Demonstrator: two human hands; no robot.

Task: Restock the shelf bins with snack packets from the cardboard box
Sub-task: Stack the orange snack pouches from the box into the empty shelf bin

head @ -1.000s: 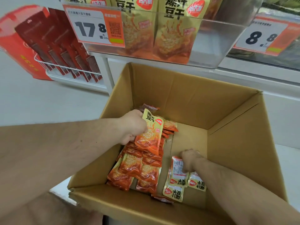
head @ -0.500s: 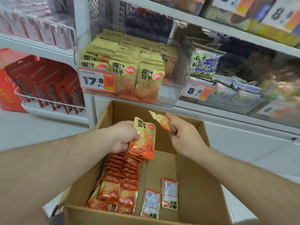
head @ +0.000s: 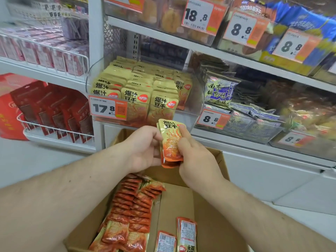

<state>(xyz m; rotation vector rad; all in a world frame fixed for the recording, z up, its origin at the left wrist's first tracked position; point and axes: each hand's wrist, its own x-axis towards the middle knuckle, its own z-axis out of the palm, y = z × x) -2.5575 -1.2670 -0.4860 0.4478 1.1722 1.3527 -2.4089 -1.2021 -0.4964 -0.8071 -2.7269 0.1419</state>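
Both hands (head: pixel 145 148) (head: pixel 192 151) grip packets (head: pixel 171 142) over box (head: pixel 209 224), below bin (head: pixel 192 106). Bin near full; dozens left along box's left wall.

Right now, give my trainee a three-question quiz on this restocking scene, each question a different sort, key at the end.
1. True or false: both the left hand and the right hand hold the yellow-orange snack packets.
2. Which price tag is on the clear bin of matching packets? A) 8.8 B) 17.8 C) 18.8
3. Fill in: more packets lie in the ______ below the hands.

Key: 1 true. 2 B, the 17.8 tag. 3 cardboard box.
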